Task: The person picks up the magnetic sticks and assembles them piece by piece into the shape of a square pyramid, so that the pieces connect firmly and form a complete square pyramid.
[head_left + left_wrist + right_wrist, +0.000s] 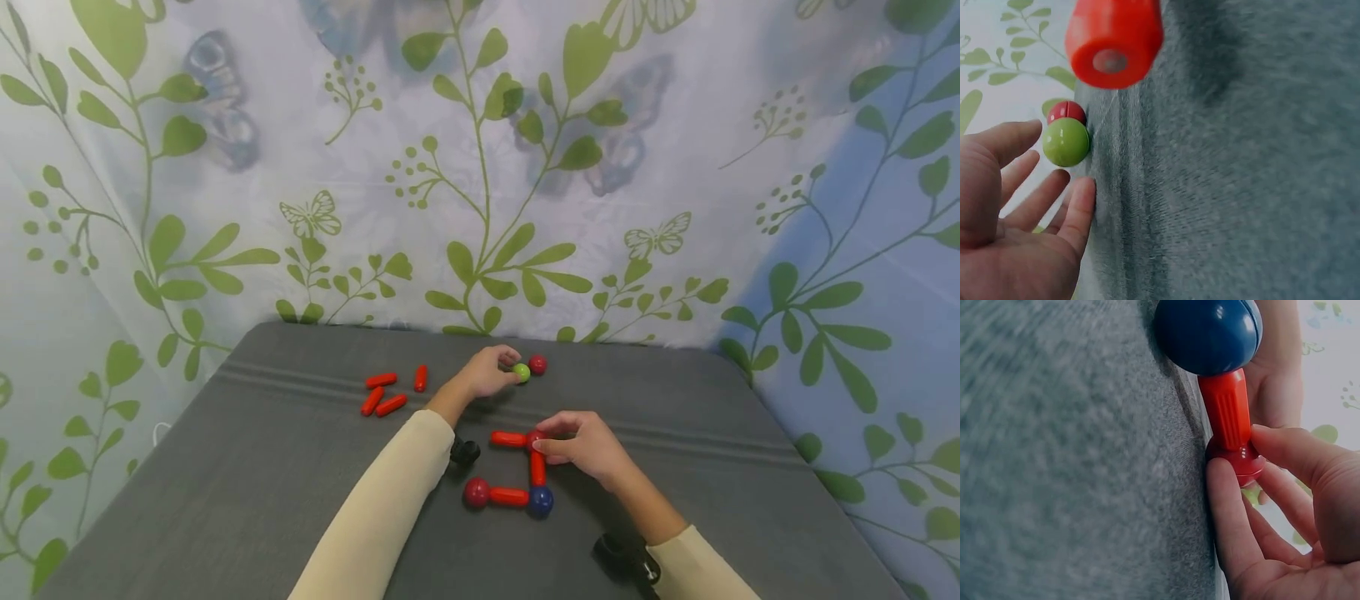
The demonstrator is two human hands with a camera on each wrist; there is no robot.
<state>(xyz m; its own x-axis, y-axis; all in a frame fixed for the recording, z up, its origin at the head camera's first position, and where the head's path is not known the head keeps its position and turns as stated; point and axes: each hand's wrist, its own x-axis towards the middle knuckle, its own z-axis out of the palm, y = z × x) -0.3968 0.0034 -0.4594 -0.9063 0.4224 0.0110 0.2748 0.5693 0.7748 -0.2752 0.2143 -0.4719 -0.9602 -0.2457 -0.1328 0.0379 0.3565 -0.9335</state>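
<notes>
At the far side of the table, my left hand [489, 372] reaches around a light green ball [522, 372], its fingers spread in the left wrist view. A red ball [537, 364] sits just behind the green one. My right hand [588, 446] pinches another red ball [533, 439] between thumb and fingers, at the corner of a joined shape. From that corner one red stick [507, 438] points left, and a second red stick [1227, 409] runs to a blue ball [540, 501]. A third red stick [508, 497] links the blue ball to a dark red ball [476, 492].
Several loose red sticks [392, 406] lie on the grey table [247, 467], left of my left forearm. Behind the table's far edge hangs a leaf-patterned curtain [360, 175]. Black wrist cameras [618, 554] are strapped under both wrists.
</notes>
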